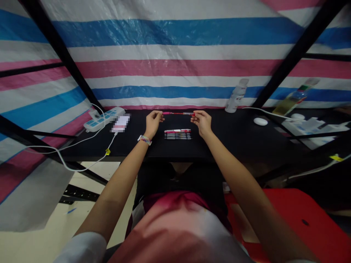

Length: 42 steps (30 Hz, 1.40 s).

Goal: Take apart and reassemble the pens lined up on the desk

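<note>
Level above the back of the black desk point(219, 142), a thin pen point(178, 113) is held between my two hands. It is pink at the left, red along the middle and paler near the right; whether its parts are joined or drawn apart I cannot tell. My left hand point(154, 121) pinches the pink end. At the other end, my right hand point(202, 121) pinches a small red part, mostly hidden by the fingers. Just below, several pens point(177, 134) lie in a neat horizontal stack of rows, pink-red ones at the top and dark ones beneath.
At the left are a white power strip point(105, 119), a blurred-out phone point(121, 123) and white cables point(82, 170). A bottle point(236, 96) and a white oval case point(260, 121) stand at the right, near black frame posts point(296, 54). A red stool point(298, 219) is below.
</note>
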Tool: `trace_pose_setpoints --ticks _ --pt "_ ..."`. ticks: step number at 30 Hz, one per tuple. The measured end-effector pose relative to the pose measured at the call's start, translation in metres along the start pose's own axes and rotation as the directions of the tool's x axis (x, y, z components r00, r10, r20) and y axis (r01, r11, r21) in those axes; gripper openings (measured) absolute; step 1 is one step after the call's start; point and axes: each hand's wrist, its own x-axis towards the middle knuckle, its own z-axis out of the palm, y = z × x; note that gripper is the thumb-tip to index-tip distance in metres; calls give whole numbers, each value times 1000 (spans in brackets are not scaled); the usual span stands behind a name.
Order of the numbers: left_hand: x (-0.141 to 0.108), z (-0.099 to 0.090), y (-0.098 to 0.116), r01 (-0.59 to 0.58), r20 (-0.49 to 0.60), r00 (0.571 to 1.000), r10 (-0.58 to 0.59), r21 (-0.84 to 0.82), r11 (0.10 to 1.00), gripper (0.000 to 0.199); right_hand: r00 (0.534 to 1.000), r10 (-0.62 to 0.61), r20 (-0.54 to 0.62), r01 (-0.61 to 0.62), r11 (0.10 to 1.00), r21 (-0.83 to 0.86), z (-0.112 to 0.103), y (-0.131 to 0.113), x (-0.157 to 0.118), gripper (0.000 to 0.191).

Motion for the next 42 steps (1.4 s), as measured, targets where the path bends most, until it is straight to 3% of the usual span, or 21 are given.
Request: trace_pose_setpoints --ticks 5,9,11,18,23,27,31,34,39,42 --pt "-3 1 6 17 38 999 -17 -23 1000 31 1000 -13 24 13 1000 -9 1 -1 -4 7" --pt "-9 3 13 19 186 983 -15 -20 1000 27 979 -4 206 13 999 -44 6 -2 -13 16" --pt "-11 4 14 12 203 979 -10 -5 1000 30 969 -7 245 17 999 -37 8 -2 -16 21" --pt "-13 2 11 -50 226 974 15 150 987 53 968 -31 251 29 1000 12 9 -2 -18 25" --pt "-15 6 13 -44 245 969 36 29 999 23 978 26 208 -28 1000 7 9 -4 -18 17" --pt "-15 5 12 -42 236 971 43 -8 999 18 978 33 207 -41 998 38 9 -5 -18 17" --pt "-12 1 9 -79 248 966 70 25 997 19 977 25 211 -38 998 58 10 -4 -18 17" --pt "-12 0 8 -136 250 961 120 47 990 44 977 31 213 -40 999 37 10 -4 -18 16" --pt "-13 1 6 -89 317 946 72 39 995 23 975 34 221 -38 999 18 9 -5 -18 16" --pt "-12 0 5 -150 289 949 128 55 987 45 975 40 220 -45 999 17 9 -5 -19 16"
